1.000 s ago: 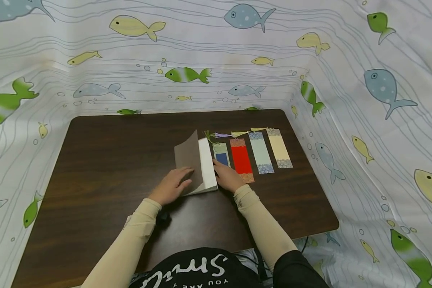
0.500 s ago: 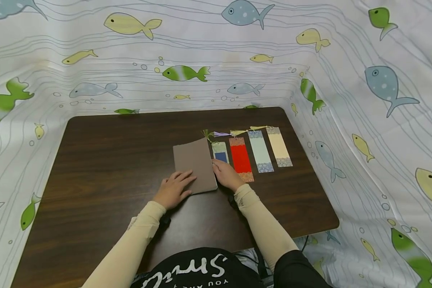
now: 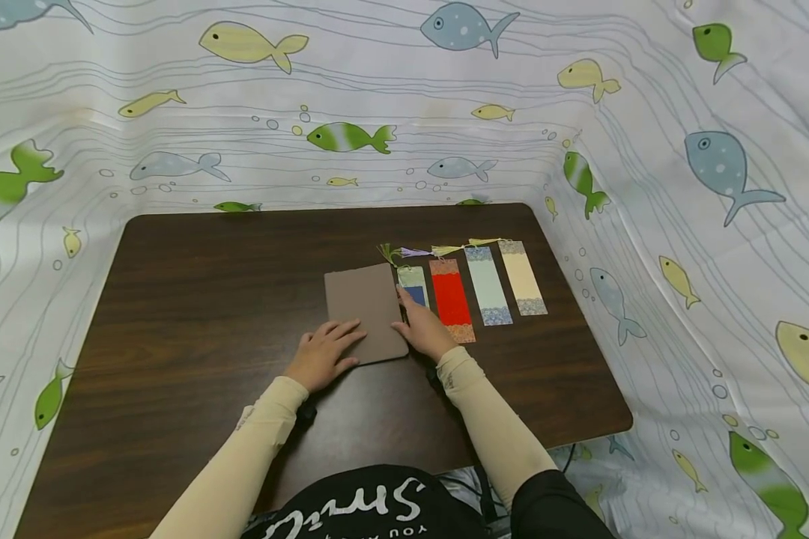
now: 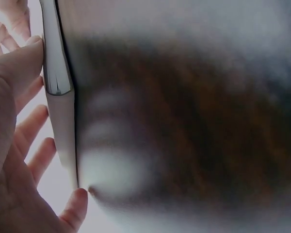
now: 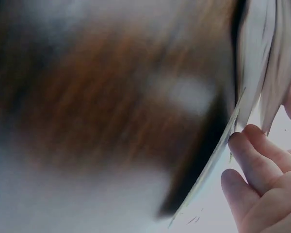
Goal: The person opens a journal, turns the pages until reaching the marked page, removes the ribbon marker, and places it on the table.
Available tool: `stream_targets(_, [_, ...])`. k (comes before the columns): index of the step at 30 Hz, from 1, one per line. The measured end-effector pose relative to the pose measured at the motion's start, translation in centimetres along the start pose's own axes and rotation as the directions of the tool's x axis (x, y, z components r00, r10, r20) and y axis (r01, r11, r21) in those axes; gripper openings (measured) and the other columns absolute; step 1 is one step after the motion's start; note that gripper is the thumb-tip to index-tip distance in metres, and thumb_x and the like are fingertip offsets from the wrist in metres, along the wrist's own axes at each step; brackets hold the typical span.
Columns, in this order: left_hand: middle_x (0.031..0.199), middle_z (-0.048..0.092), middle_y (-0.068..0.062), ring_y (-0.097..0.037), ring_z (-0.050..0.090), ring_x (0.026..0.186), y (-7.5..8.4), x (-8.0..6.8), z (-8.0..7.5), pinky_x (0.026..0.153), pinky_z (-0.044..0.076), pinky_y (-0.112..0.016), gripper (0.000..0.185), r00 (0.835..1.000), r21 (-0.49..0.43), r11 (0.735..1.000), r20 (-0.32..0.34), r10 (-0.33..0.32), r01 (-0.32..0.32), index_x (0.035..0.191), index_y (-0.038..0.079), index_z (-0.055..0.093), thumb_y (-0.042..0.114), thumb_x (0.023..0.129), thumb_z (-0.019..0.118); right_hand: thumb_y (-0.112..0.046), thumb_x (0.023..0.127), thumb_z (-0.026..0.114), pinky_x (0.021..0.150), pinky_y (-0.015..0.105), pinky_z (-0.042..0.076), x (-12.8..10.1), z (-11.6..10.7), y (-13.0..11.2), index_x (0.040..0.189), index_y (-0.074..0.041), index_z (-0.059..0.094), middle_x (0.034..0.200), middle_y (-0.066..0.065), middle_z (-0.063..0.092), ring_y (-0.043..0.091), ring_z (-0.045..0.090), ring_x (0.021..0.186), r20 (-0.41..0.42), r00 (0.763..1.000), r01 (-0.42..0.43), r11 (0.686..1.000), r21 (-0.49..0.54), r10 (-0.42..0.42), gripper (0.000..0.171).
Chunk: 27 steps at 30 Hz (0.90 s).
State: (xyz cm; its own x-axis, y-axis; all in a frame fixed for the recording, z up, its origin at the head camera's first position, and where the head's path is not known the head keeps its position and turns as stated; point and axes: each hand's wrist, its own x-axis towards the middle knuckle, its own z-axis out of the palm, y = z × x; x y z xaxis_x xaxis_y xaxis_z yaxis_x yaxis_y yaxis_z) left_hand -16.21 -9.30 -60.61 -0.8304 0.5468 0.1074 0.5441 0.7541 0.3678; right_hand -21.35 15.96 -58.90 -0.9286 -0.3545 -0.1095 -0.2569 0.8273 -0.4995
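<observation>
Left hand (image 3: 323,353): flat, palm down, fingers straight and slightly spread, pointing forward and right.
Right hand (image 3: 426,329): palm down, fingers stretched forward, loosely together.
Forearms: both in beige sleeves, angled inward, wrists close together.

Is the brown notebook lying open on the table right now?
No, the brown notebook lies closed and flat on the table, with the left hand resting on its cover.
</observation>
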Motion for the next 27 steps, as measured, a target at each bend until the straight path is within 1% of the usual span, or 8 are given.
stream_targets(2, [0.158,0.043,-0.002,-0.030,0.043,0.139,0.0,0.0,0.0,0.092,0.045,-0.062,0.053,1.000,-0.004,1.000,0.002,0.002,-0.002,0.146,0.022,0.058,0.039,0.097,0.070,-0.028,0.102,0.065,0.113,0.042,0.039,0.0,0.1,0.0,0.158,-0.005,0.033,0.155,0.014,0.046,0.029,0.050,0.138,0.001,1.000,0.028,0.998,-0.059,-0.028,0.069])
stream_targets(6, [0.158,0.044,-0.004,-0.030,0.044,0.139,0.0,-0.1,-0.1,0.094,0.045,-0.063,0.053,1.000,-0.015,1.000,0.008,-0.001,0.001,0.145,0.020,0.059,0.038,0.096,0.071,-0.028,0.101,0.066,0.112,0.041,0.040,-0.1,0.2,0.0,0.151,-0.005,0.048,0.152,0.014,0.049,0.029,0.051,0.137,0.000,0.998,0.070,0.982,-0.178,-0.071,0.058])
stream_targets(11, [0.158,0.044,-0.005,-0.030,0.043,0.141,-0.3,-0.3,-0.5,0.097,0.044,-0.064,0.054,0.999,-0.039,0.999,0.032,-0.010,0.011,0.146,0.018,0.057,0.035,0.097,0.071,-0.032,0.102,0.063,0.108,0.040,0.045,0.1,0.4,-0.1,0.151,-0.009,0.050,0.155,0.011,0.046,0.027,0.054,0.135,0.026,0.998,0.065,0.957,-0.283,-0.060,0.056])
stream_targets(16, [0.155,0.048,-0.008,-0.032,0.047,0.139,-1.2,-0.1,-1.6,0.102,0.042,-0.065,0.051,0.997,-0.073,0.997,0.074,-0.020,0.025,0.145,0.014,0.058,0.031,0.098,0.069,-0.033,0.104,0.060,0.105,0.041,0.048,0.7,-0.1,-0.7,0.151,-0.010,0.050,0.156,0.011,0.045,0.028,0.056,0.132,0.085,0.996,0.067,0.943,-0.326,-0.041,0.054])
stream_targets(18, [0.150,0.053,-0.011,-0.034,0.051,0.135,-1.6,0.2,-2.4,0.103,0.043,-0.063,0.049,0.995,-0.094,0.995,0.094,-0.029,0.037,0.143,0.011,0.059,0.029,0.099,0.068,-0.034,0.104,0.060,0.104,0.042,0.049,1.2,-0.5,-1.0,0.150,-0.010,0.051,0.153,0.011,0.047,0.029,0.058,0.130,0.110,0.993,0.074,0.935,-0.346,-0.038,0.053])
stream_targets(21, [0.142,0.060,-0.015,-0.037,0.056,0.129,-2.1,0.5,-3.7,0.104,0.044,-0.058,0.045,0.989,-0.136,0.988,0.138,-0.057,0.076,0.142,0.008,0.059,0.026,0.101,0.066,-0.035,0.103,0.061,0.103,0.042,0.049,1.5,-1.0,-1.2,0.146,-0.010,0.055,0.147,0.011,0.053,0.028,0.060,0.126,0.138,0.990,0.081,0.927,-0.367,-0.032,0.050])
stream_targets(25, [0.140,0.060,-0.018,-0.039,0.056,0.128,-3.2,0.5,-5.1,0.105,0.044,-0.057,0.046,0.980,-0.161,0.980,0.175,-0.090,0.118,0.144,0.006,0.057,0.024,0.102,0.064,-0.035,0.103,0.061,0.107,0.042,0.046,1.5,-1.3,-0.9,0.147,-0.007,0.053,0.146,0.012,0.055,0.028,0.058,0.129,0.162,0.987,0.074,0.931,-0.356,-0.016,0.052])
stream_targets(27, [0.142,0.059,-0.019,-0.041,0.055,0.130,-3.8,0.4,-5.9,0.106,0.042,-0.059,0.046,0.980,-0.155,0.981,0.180,-0.090,0.119,0.145,0.005,0.055,0.023,0.103,0.063,-0.034,0.104,0.060,0.110,0.042,0.044,1.2,-1.4,-0.7,0.149,-0.006,0.050,0.148,0.014,0.053,0.029,0.056,0.132,0.167,0.986,0.067,0.940,-0.335,-0.010,0.055])
